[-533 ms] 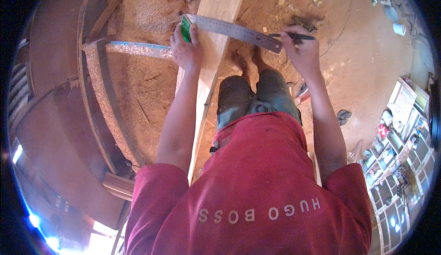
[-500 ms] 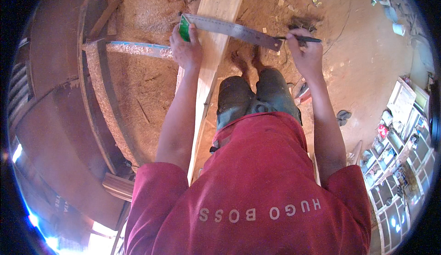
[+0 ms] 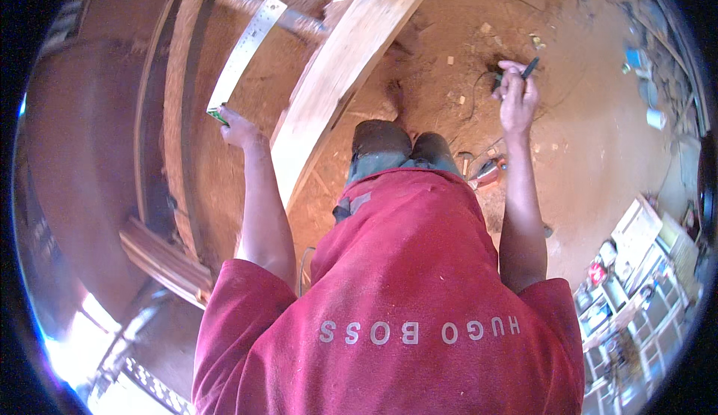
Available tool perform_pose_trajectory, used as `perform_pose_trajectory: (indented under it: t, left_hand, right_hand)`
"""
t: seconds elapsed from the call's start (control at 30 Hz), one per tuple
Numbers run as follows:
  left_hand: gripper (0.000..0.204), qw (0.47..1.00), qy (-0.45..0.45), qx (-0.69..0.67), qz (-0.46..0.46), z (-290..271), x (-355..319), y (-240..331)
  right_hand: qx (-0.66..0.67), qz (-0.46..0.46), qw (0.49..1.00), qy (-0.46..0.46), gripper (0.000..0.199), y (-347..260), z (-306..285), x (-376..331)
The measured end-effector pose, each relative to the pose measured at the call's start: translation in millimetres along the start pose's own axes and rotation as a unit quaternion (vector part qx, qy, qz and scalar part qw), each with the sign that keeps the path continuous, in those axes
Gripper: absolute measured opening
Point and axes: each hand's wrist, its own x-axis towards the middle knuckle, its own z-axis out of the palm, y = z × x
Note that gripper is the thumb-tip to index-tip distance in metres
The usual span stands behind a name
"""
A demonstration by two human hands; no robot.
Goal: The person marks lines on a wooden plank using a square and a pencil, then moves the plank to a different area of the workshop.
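The person wears a red short-sleeved T-shirt, loose and a little dusty, with pale grey block lettering printed in one line across it. The sleeves end above the elbows, and both forearms are bare down to the left hand and the right hand, with no gloves, watch or rings to be seen. Below the shirt show dull grey-green trousers, worn and dust-stained at the knees. The feet cannot be made out
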Motion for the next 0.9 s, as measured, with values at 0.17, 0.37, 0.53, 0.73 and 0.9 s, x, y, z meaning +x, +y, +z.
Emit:
perform_pose_trajectory:
  t: [0.17, 0.37, 0.53, 0.73, 0.9]
  left_hand:
    - [0.063, 0.989, 0.106, 0.099, -0.018, -189.2, 27.1, -22.0]
    - [0.074, 0.956, 0.18, 0.124, -0.194, -326.2, -11.9, -37.0]
    - [0.064, 0.973, 0.115, 0.159, -0.121, -386.5, 11.5, -49.2]
    - [0.061, 0.928, -0.129, 0.324, 0.132, -368.4, 42.5, -52.6]
    - [0.063, 0.844, -0.298, 0.379, 0.235, -320.1, 65.3, -57.3]
  right_hand:
    - [-0.01, -0.026, 0.998, -0.061, 0.026, 12.8, -5.1, -58.5]
    - [-0.03, 0.041, 0.997, -0.057, 0.025, 39.7, -19.2, -140.6]
    - [-0.068, 0.036, 0.995, -0.056, 0.028, 49.4, -9.3, -192.4]
    - [-0.051, 0.041, 0.998, 0.003, 0.029, 55.0, 11.6, -251.4]
    - [-0.034, 0.083, 0.994, 0.061, 0.032, 74.6, 55.7, -336.4]
